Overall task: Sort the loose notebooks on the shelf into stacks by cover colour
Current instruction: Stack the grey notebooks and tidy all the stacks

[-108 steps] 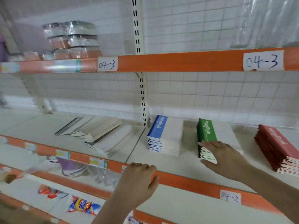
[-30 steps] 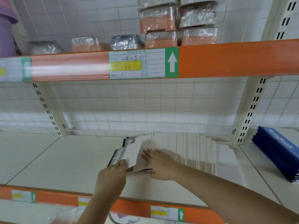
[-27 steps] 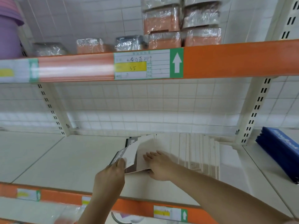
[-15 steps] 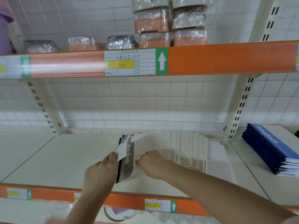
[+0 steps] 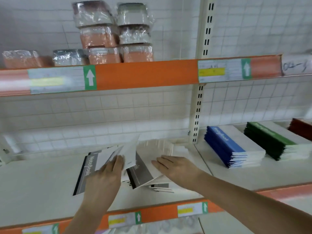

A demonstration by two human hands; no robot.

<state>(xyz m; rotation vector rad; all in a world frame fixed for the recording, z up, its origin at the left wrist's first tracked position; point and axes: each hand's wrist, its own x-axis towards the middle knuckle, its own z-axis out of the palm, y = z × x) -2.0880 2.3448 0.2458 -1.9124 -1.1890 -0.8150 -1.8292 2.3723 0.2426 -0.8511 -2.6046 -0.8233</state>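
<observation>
Stockroom or shop, orange-edged shelving (image 5: 145,74), shelf labels (image 5: 222,70), wrapped goods (image 5: 99,35)

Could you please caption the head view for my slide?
Both hands sorting loose grey notebooks beside blue and green stacks.

Grey notebooks (image 5: 87,173); blue stack (image 5: 226,146); green stack (image 5: 270,139)
</observation>
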